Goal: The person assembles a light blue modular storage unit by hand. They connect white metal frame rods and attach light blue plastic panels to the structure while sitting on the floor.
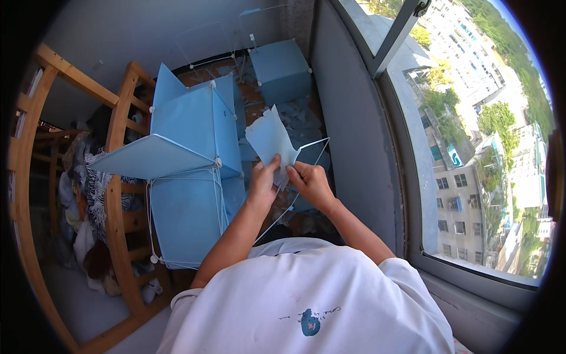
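Note:
A torn light-blue plastic sheet (268, 134) with a ragged upper edge rises between my hands. My left hand (263, 182) is closed on its lower left part, thumb on top. My right hand (311, 186) pinches the sheet's right edge, where a thin white wire frame (313, 143) meets it; the frame runs down below the hands. To the left stand blue panel cubes (188, 124) joined by white connectors, with one panel (153, 157) sticking out towards the left. Bare white wires (219, 203) show along the nearer cube.
Another blue cube (280, 64) stands at the far wall, near clear panels (203, 41). Torn plastic scraps (298, 118) litter the floor. A wooden bunk frame (121, 147) with clothes (97, 194) lies left; a grey wall (359, 112) and window (396, 118) lie right.

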`<state>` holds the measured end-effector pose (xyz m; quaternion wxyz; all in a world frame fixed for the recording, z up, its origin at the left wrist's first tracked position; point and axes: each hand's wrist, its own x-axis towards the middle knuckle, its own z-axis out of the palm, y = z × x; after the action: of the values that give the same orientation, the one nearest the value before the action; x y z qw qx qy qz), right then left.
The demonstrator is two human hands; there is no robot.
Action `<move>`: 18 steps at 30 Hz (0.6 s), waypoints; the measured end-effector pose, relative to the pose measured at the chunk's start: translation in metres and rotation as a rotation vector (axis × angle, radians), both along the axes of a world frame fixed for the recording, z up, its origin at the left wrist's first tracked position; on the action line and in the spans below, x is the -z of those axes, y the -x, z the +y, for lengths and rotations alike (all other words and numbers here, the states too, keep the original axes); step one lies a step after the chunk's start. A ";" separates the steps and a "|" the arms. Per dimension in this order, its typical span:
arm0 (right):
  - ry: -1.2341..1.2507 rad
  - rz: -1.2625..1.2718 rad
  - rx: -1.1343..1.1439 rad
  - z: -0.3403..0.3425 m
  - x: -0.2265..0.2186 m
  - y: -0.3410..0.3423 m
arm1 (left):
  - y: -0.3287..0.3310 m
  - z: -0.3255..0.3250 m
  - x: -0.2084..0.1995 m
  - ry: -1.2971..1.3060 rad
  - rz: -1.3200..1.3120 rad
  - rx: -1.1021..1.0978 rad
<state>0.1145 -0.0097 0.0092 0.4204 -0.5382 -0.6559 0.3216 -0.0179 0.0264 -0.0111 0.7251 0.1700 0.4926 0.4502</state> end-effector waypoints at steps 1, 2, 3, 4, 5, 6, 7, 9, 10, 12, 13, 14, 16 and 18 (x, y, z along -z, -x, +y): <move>-0.021 -0.057 0.025 0.001 -0.001 -0.003 | 0.004 0.002 -0.003 -0.103 0.031 -0.020; -0.042 -0.113 0.048 0.003 -0.003 -0.006 | 0.014 0.004 -0.007 -0.127 0.269 -0.010; -0.062 -0.169 0.071 0.005 -0.005 -0.009 | 0.018 0.007 -0.012 -0.249 0.569 -0.100; -0.072 -0.212 0.067 0.006 -0.003 -0.010 | 0.021 0.010 -0.020 -0.372 0.869 -0.192; -0.081 -0.257 0.067 0.007 0.001 -0.013 | 0.024 0.011 -0.038 -0.614 1.126 -0.224; -0.088 -0.302 0.066 0.008 0.003 -0.015 | 0.024 0.014 -0.052 -0.890 1.328 -0.212; -0.083 -0.345 0.064 0.008 0.004 -0.014 | 0.020 0.017 -0.068 -0.994 1.388 -0.256; -0.072 -0.431 0.060 0.007 0.004 -0.009 | 0.012 0.023 -0.093 -1.204 1.503 -0.344; -0.101 -0.430 0.053 0.007 0.004 -0.007 | 0.012 0.023 -0.098 -1.253 1.603 -0.159; -0.156 -0.428 0.045 0.008 0.007 -0.006 | 0.010 0.024 -0.104 -1.332 1.775 0.237; -0.180 -0.408 0.045 0.009 0.007 -0.003 | 0.008 0.028 -0.090 -1.360 1.591 0.377; -0.202 -0.390 0.048 0.010 0.007 -0.003 | 0.007 0.028 -0.080 -1.236 1.595 0.599; -0.232 -0.361 0.047 0.011 0.009 -0.004 | 0.008 0.027 -0.066 -1.060 1.482 0.813; -0.245 -0.339 0.035 0.011 0.012 -0.007 | 0.008 0.027 -0.056 -0.973 1.280 0.806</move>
<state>0.1217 0.0012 -0.0026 0.3719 -0.5407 -0.7421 0.1368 -0.0263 0.0537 0.0450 0.2628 0.8365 0.4600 0.1398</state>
